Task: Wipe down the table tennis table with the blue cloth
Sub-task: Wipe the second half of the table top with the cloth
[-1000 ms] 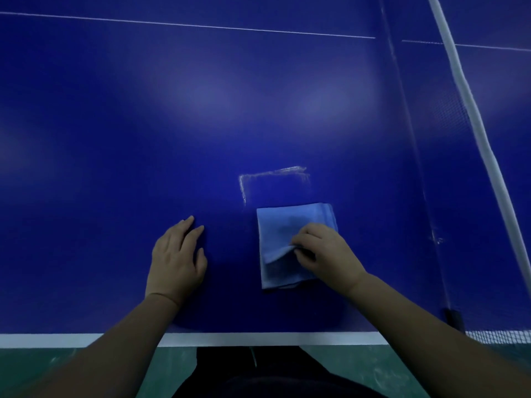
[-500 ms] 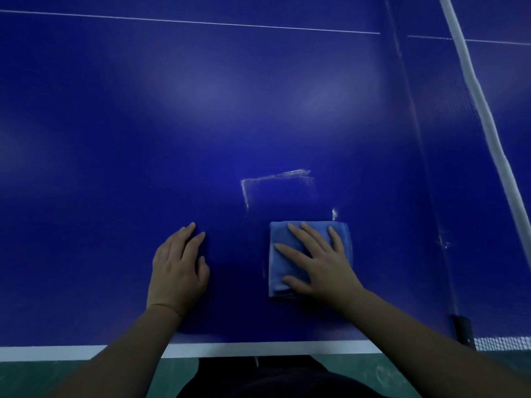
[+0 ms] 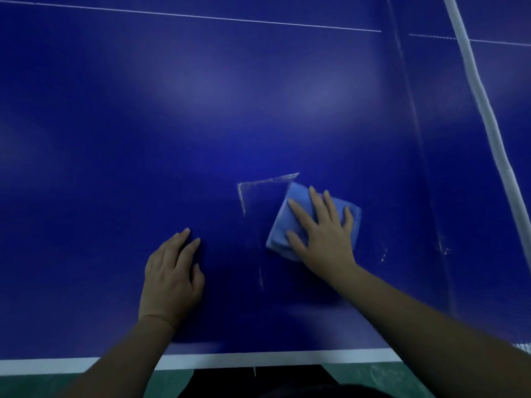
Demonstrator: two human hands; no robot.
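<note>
Head view: the blue surface [image 3: 143,124] spreads broadly ahead and to my left, with its white edge line [image 3: 258,358] nearest my body and the net [image 3: 485,116] running along the right. My right grip [image 3: 324,239] lies flat, fingers straight and spread, pressing the folded blue cloth [image 3: 297,195] onto the surface just beside a pale wet streak [image 3: 267,180]. My left grip [image 3: 169,280] rests palm-down on the surface, fingers relaxed, holding nothing, apart from the cloth.
</note>
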